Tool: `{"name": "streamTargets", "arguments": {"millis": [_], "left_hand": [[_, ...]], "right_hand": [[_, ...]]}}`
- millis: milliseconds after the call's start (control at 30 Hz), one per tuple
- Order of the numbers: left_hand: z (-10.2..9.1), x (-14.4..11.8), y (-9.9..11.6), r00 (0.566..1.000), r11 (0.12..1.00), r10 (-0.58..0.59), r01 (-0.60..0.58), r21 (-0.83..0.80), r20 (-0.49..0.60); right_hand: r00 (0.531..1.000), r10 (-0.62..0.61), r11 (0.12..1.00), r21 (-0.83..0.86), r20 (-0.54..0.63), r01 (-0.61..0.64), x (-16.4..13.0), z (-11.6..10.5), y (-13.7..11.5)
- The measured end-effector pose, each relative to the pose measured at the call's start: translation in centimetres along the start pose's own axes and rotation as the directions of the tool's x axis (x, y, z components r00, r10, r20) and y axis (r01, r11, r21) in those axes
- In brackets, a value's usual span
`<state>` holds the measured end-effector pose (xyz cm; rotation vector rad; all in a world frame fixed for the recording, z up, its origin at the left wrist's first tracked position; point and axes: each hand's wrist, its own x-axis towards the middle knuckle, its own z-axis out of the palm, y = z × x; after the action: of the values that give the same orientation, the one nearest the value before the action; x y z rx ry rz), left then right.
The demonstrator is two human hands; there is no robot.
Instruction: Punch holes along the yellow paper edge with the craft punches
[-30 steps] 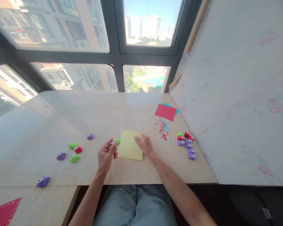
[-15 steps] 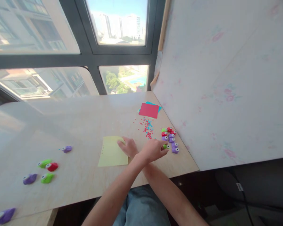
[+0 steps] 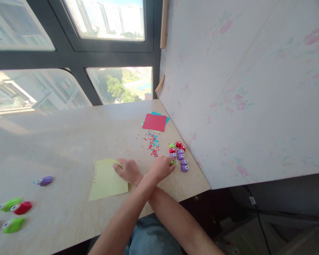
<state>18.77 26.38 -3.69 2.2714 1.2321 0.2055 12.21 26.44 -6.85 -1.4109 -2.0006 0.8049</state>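
My left hand [image 3: 161,168] reaches across my right forearm and pinches a small green paper punch [image 3: 173,162] at its fingertips, setting it against a cluster of red, green and purple punches [image 3: 179,154] near the table's right edge. My right hand [image 3: 127,170] lies flat on the right edge of a yellow paper sheet [image 3: 105,180] on the wooden table [image 3: 69,141]. The yellow sheet shows a row of tiny holes along its left side.
Red and blue paper scraps [image 3: 151,141] lie beyond the cluster, with a red sheet [image 3: 154,122] over a blue one farther back. Loose punches lie at far left: purple [image 3: 44,181], green [image 3: 9,204], red [image 3: 22,208], green [image 3: 13,225]. A pale floral wall panel [image 3: 241,88] borders the right.
My left hand carried the green punch from the yellow sheet's left side across to the cluster on the right. The view swung right. My right hand stayed on the sheet.
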Motion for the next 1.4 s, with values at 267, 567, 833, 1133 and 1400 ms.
{"name": "streamTargets", "arguments": {"millis": [267,567,833,1133,1400], "left_hand": [[0.7,0.0,-0.1,1.0,0.999,0.009,-0.009,0.033,-0.015],[0.4,-0.7,0.7,0.994,0.997,-0.038,0.045,0.066,-0.105],[0.6,-0.5,1.1,0.97,0.988,-0.154,0.155,-0.01,-0.189],[1.1,0.8,0.1,0.966,1.0,-0.028,0.027,-0.007,-0.258],[1.1,1.7,-0.2,0.979,0.999,-0.03,0.022,-0.041,-0.202]], "right_hand": [[0.999,-0.015,1.0,0.005,0.032,0.015,-0.2,-0.1,-0.1],[0.999,-0.052,0.997,0.051,0.013,0.051,-0.2,0.1,0.1],[0.997,-0.073,0.995,0.061,-0.005,0.074,-0.1,0.3,0.4],[0.999,-0.046,0.995,0.09,0.027,0.044,-0.1,0.1,0.5],[0.999,-0.035,0.992,0.122,0.027,0.032,0.0,-0.1,0.4]]}}
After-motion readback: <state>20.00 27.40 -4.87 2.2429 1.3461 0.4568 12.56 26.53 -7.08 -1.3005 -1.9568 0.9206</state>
